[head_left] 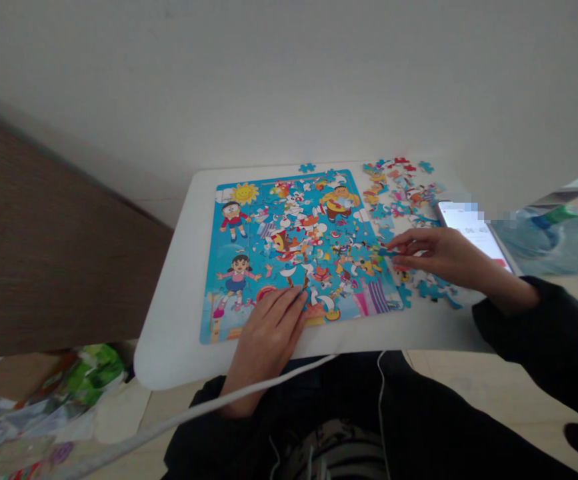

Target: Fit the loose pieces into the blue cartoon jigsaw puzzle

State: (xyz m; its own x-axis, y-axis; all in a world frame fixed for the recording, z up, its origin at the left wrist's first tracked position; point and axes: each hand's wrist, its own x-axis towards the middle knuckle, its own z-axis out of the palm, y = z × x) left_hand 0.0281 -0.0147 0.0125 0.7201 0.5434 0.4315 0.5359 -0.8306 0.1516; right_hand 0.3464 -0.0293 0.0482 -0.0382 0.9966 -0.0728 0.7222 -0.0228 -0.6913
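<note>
A blue cartoon jigsaw puzzle board [223,267] lies on the white table, with many pieces scattered across its middle. My left hand [271,327] rests on the board's front edge, fingers stretched out and lying on the pieces. What is under its fingertips is hidden. At the board's right edge, my right hand [431,257] is closed, pinching a blue puzzle piece [387,252] between thumb and fingers. Around and beyond this hand, loose puzzle pieces [403,180] are spread along the right side of the table. Another loose piece [307,168] sits above the board's top edge.
A lit phone [471,230] lies at the right of the white table [173,320]. Clear plastic [559,240] is farther right. A white cable [249,387] crosses in front of my left wrist. A wall stands behind, and a brown panel [53,240] is at left.
</note>
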